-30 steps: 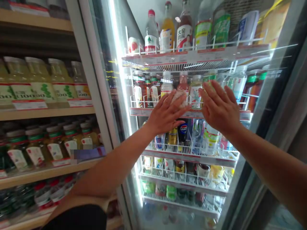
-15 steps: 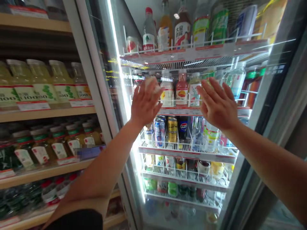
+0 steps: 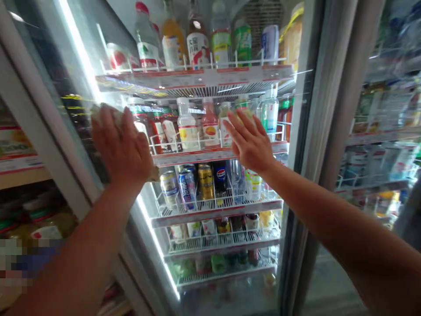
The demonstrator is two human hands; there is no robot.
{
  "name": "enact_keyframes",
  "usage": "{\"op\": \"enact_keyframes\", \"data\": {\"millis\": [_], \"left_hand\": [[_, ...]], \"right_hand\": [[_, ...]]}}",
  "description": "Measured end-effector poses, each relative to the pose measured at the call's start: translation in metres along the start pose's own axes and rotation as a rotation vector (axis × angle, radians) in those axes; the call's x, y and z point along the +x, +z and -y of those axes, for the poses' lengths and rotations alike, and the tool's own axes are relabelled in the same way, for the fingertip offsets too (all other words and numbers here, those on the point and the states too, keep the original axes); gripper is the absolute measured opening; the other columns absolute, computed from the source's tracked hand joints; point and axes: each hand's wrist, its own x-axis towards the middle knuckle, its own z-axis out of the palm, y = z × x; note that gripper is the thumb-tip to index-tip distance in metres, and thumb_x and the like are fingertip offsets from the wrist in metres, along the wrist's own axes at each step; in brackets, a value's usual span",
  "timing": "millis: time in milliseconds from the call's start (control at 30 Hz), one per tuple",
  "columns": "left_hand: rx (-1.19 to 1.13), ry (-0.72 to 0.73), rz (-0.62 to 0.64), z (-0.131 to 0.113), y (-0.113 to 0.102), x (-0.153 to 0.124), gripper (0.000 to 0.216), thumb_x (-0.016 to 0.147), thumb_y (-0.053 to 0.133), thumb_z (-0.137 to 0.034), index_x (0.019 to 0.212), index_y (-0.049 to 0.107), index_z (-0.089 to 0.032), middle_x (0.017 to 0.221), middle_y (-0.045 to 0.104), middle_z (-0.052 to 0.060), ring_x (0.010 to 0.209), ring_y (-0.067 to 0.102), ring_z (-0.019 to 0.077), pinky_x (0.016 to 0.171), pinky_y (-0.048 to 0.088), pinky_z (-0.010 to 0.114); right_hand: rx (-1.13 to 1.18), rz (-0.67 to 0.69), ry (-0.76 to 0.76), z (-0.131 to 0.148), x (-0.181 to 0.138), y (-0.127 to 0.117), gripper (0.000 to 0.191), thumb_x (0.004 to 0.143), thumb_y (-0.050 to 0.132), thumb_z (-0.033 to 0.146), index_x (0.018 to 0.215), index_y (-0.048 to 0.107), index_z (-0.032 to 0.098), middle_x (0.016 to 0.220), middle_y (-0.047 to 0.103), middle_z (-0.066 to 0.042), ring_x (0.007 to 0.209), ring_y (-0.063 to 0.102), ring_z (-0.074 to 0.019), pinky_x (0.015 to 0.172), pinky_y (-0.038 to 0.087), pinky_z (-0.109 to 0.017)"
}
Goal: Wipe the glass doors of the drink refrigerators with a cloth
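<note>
- the left hand [image 3: 120,145] lay flat over a pale cloth [image 3: 153,174], with its fingers straight and only slightly apart; the palm side was hidden, so i could not tell if some finger also gripped an edge.
- the cloth was between this hand and the glass [image 3: 71,115], at the left part of the pane, near the light strip [image 3: 78,44] and the left frame [image 3: 48,131]. it showed past the fingertips and below the heel of the hand.
- the left hand was the nearer one, being directly on the cloth; from the right hand [image 3: 251,142] the cloth lay well apart, to the left. its long axis i could not tell, because most of it was covered.
- the right hand was spread, with fingers stretched up and leftward. it held nothing that i could see, and its palm seemed to rest on the glass.
- the cloth looked soft and wrinkled, with an uneven border. the glass was smooth, with yellow reflections; the frame was grey and straight, like metal.
- behind the glass, the shelves [image 3: 210,78] were of thin white wire with flat front strips, and carried rounded, clear bottles [image 3: 187,127] and shiny, cylindrical cans [image 3: 206,182].
</note>
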Motion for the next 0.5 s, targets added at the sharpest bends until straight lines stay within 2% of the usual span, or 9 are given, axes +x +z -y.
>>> {"op": "enact_keyframes", "data": {"millis": [67,133,167,200,233,333,367,433,500], "left_hand": [[-0.077,0.106,0.064,-0.009,0.003,-0.001,0.068,0.096,0.044,-0.047,0.159,0.022,-0.038,0.165,-0.006,-0.018,0.155,0.005,0.0383,0.128,0.008,0.059],[-0.116,0.365,0.219,-0.018,0.006,0.002,0.071,0.091,0.056,-0.053,0.156,0.029,-0.043,0.166,0.004,-0.017,0.155,0.011,0.0366,0.128,0.011,0.056],[-0.100,0.443,0.267,-0.020,0.007,0.006,0.070,0.090,0.058,-0.054,0.154,0.031,-0.045,0.166,0.010,-0.016,0.155,0.014,0.0350,0.128,0.013,0.056],[-0.069,0.451,0.275,-0.020,0.008,0.013,0.068,0.091,0.056,-0.054,0.154,0.033,-0.045,0.166,0.013,-0.015,0.154,0.016,0.0337,0.128,0.013,0.056],[-0.032,0.389,0.246,-0.018,0.009,0.021,0.065,0.093,0.051,-0.053,0.155,0.033,-0.042,0.167,0.014,-0.012,0.154,0.017,0.0331,0.127,0.013,0.057],[0.048,0.051,0.063,-0.018,0.013,0.044,0.063,0.099,0.037,-0.046,0.158,0.031,-0.027,0.169,0.005,-0.005,0.155,0.010,0.0340,0.127,0.009,0.057],[0.051,-0.011,0.037,-0.023,0.015,0.048,0.063,0.099,0.035,-0.046,0.158,0.030,-0.025,0.170,0.001,-0.005,0.155,0.007,0.0342,0.128,0.008,0.056],[0.012,0.035,0.087,-0.040,0.019,0.050,0.064,0.099,0.038,-0.051,0.158,0.031,-0.027,0.169,0.000,-0.007,0.156,0.001,0.0342,0.128,0.006,0.056],[-0.074,0.269,0.242,-0.058,0.022,0.051,0.064,0.097,0.042,-0.059,0.155,0.037,-0.032,0.169,0.009,-0.008,0.156,0.001,0.0323,0.128,0.006,0.057]], "right_hand": [[-0.040,0.030,-0.001,0.000,0.001,0.000,0.076,0.102,0.032,0.021,0.158,-0.017,0.036,0.166,0.028,0.005,0.156,0.019,-0.0229,0.129,0.017,-0.052],[-0.052,0.047,0.001,0.000,0.002,-0.001,0.077,0.101,0.034,0.020,0.159,-0.014,0.033,0.167,0.027,0.005,0.157,0.017,-0.0231,0.130,0.016,-0.051],[-0.045,0.048,0.001,0.000,0.002,-0.001,0.076,0.101,0.034,0.020,0.160,-0.010,0.032,0.167,0.027,0.004,0.157,0.017,-0.0232,0.130,0.016,-0.051],[-0.034,0.041,0.004,0.000,0.002,-0.001,0.074,0.101,0.034,0.019,0.161,-0.006,0.031,0.166,0.029,0.004,0.157,0.017,-0.0233,0.130,0.016,-0.051],[-0.021,0.029,0.006,0.000,0.002,-0.001,0.071,0.101,0.033,0.019,0.162,-0.001,0.031,0.166,0.030,0.003,0.157,0.018,-0.0233,0.130,0.016,-0.051],[0.003,-0.013,-0.001,0.001,0.001,0.000,0.063,0.102,0.030,0.020,0.162,0.014,0.029,0.164,0.035,0.001,0.156,0.021,-0.0230,0.129,0.017,-0.050],[0.004,-0.023,-0.003,0.001,0.001,0.000,0.062,0.102,0.029,0.020,0.162,0.017,0.028,0.164,0.035,0.000,0.156,0.022,-0.0228,0.129,0.017,-0.049],[0.004,-0.037,-0.007,0.000,0.000,0.001,0.061,0.102,0.030,0.019,0.162,0.019,0.027,0.163,0.037,-0.001,0.155,0.024,-0.0225,0.129,0.018,-0.049],[0.009,-0.050,-0.009,0.000,0.000,0.001,0.064,0.101,0.030,0.018,0.162,0.014,0.028,0.163,0.037,-0.001,0.155,0.025,-0.0222,0.129,0.019,-0.049]]}}
